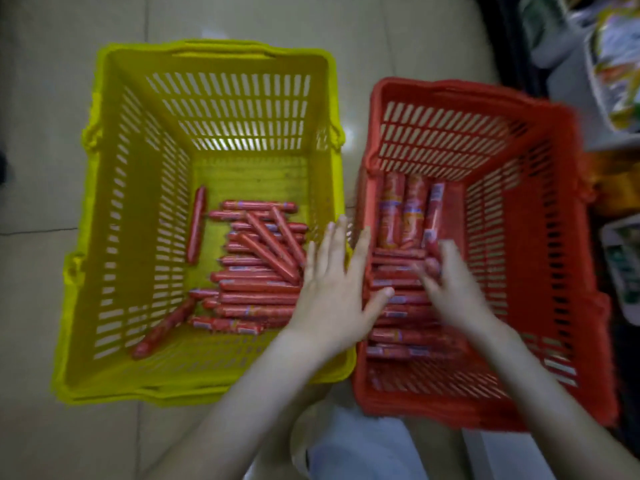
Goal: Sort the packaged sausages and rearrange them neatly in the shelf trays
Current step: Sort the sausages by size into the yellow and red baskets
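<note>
Spread flat, left grip (332,292) hangs at frame centre where yellow basket (138,237) meets red basket (519,258); right grip (453,289), blurred, lies on the red one's sausages (405,337), closure impossible to tell.

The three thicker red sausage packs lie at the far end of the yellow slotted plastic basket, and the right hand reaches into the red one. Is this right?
No. In the head view, the three thicker red sausage packs lie at the far end of the red slotted plastic basket, not the yellow basket. The right hand does reach into it.
</note>
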Available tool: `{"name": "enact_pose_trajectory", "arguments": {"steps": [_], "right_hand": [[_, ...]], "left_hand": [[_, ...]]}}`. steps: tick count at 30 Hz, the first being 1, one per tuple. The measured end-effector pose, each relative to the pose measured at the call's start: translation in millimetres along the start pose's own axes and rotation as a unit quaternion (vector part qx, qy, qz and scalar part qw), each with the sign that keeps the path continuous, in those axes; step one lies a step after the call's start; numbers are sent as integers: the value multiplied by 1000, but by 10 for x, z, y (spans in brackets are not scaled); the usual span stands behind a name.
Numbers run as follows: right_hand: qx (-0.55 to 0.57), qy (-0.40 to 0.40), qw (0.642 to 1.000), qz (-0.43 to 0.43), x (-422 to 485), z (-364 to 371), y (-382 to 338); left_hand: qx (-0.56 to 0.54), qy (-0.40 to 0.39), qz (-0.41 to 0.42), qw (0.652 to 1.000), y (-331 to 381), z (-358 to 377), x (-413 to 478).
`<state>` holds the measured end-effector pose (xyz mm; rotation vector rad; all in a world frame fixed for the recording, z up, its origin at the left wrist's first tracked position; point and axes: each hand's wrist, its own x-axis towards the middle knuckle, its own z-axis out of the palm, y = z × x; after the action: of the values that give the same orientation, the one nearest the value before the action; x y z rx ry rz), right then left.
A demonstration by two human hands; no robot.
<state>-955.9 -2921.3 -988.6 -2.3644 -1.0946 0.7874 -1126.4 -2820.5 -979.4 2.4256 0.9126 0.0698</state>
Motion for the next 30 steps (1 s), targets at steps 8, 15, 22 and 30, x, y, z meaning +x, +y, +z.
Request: {"name": "enact_pose_trajectory", "arguments": {"steps": [8,15,22,30], "right_hand": [[-238,-247,932,-116,-187,438,456],[-228,-231,933,-155,-142,335,501],[-121,-196,970,-78,9,36,485],[-160,-95,971,-153,329,89,348]], "left_hand": [[14,13,-6,1000,2,101,19],[16,32,-10,999,27,87,14],[0,27,-6,1000,31,57,9],[1,44,14,999,32,5,196]]}}
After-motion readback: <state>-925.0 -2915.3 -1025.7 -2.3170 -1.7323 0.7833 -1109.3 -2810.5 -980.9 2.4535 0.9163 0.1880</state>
